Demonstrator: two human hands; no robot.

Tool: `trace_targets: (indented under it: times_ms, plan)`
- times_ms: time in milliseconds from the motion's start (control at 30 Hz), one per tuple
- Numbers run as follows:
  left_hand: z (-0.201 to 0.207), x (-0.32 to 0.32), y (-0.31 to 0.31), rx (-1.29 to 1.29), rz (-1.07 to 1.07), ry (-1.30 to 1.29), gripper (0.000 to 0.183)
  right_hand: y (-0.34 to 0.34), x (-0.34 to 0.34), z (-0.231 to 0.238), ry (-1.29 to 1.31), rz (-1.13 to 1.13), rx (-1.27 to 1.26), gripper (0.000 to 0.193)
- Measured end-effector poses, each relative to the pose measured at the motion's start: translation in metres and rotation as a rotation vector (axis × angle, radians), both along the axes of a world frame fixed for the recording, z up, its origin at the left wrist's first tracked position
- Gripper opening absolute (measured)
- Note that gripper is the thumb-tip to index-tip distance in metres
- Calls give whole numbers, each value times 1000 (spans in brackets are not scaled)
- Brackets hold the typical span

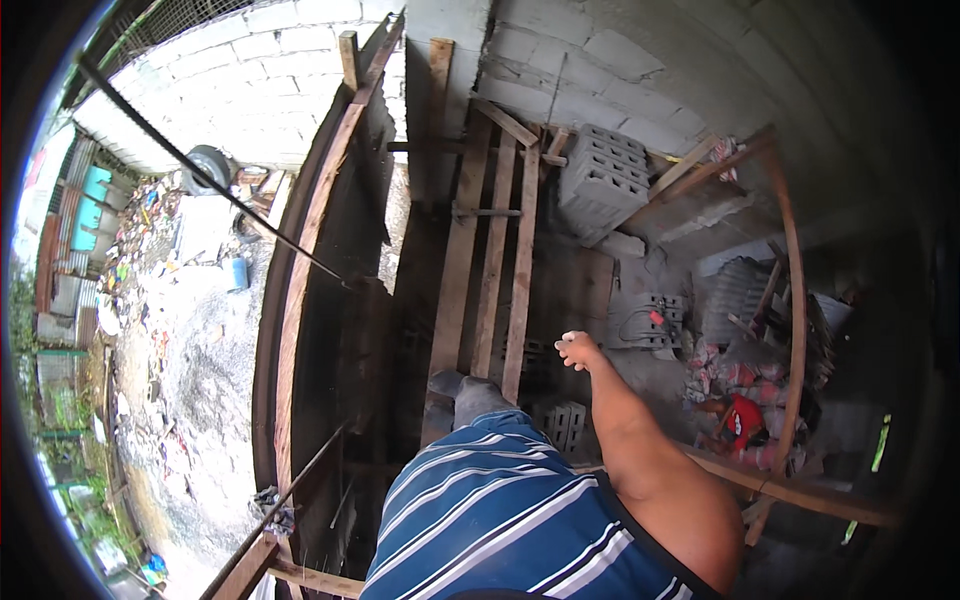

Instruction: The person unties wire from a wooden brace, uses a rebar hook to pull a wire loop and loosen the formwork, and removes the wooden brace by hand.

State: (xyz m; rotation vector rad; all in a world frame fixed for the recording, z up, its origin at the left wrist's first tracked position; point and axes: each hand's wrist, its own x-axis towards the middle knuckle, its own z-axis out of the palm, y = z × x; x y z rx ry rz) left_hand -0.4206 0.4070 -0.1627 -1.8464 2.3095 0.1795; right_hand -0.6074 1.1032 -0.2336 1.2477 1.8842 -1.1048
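My right arm reaches forward, and my right hand (577, 350) is in the air just right of the long wooden planks (492, 270). Its fingers are loosely bent and somewhat apart, and I see nothing held in them. My left hand and forearm are out of view. The planks run ahead from beneath my legs, with a short crosspiece (487, 212) lying over them. Beyond my right hand, lower down, a hollow concrete block (655, 322) has a dark cord and a small red object on it.
Stacked hollow blocks (603, 172) stand by the far wall. Below to the right is a person in a red shirt (742, 422). A wooden frame (795, 290) rises there. On the left, a timber edge (295, 300) and a diagonal metal bar (215, 180) border a bright, littered yard.
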Motion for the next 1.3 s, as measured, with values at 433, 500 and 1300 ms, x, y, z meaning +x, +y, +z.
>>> trace_targets:
  times_ms: [433,500,1300]
  plan:
    - [-15,114,-10,-16,225,-7,83,-1,29,-2,-55,86,-23,42]
    - [-11,118,-9,15,278,-9,86,4,34,1,-89,111,-10,46]
    - [16,98,10,63,162,10,72,-31,-10,11,-23,285,-48,41]
